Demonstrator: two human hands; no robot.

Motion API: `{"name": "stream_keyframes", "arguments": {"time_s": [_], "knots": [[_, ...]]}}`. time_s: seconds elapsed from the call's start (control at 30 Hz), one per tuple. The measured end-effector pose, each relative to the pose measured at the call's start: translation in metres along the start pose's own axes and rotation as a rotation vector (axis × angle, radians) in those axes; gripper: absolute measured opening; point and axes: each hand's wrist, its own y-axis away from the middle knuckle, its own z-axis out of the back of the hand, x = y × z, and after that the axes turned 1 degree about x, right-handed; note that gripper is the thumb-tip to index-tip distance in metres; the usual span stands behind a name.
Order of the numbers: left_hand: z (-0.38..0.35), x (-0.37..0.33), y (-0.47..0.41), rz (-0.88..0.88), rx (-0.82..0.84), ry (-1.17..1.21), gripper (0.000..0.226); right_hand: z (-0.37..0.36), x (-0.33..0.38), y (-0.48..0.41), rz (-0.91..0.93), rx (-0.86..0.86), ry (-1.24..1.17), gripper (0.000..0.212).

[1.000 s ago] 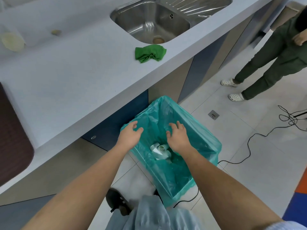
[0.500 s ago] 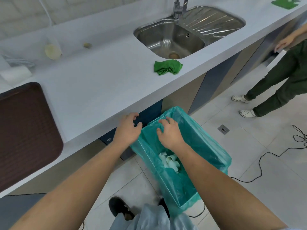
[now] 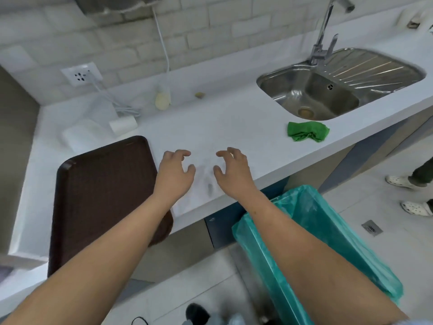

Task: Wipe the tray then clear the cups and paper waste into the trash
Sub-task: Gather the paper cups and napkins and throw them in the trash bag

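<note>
Tray (image 3: 98, 195) lies just left of the left hand (image 3: 174, 174), its long axis running away from the person and its near end overhanging the counter (image 3: 222, 127) edge; the left hand is nearer. Both hands are empty, fingers loosely curled, with the right hand (image 3: 234, 172) alongside. Trash bin (image 3: 328, 231) sits under the right forearm. Green cloth (image 3: 307, 134) lies well right.

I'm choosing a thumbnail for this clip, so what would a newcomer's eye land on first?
Two bare forearms reach in from below, the left hand and right hand empty, fingers loosely curled, above the white countertop. A dark brown rectangular plastic tray lies at left; a teal plastic-lined trash bin stands at lower right. A crumpled green cloth sits by the stainless steel sink.
</note>
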Motion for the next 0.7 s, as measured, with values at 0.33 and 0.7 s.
{"name": "stream_keyframes", "arguments": {"time_s": [0.33, 0.7], "knots": [[0.091, 0.096, -0.04, 0.072, -0.115, -0.059, 0.042, -0.073, 0.092, -0.052, 0.112, 0.038, -0.025, 0.045], [0.118, 0.153, -0.089, 0.198, -0.176, -0.055, 0.041, -0.121, 0.123, -0.135, 0.195, 0.13, -0.012, 0.046]]}}
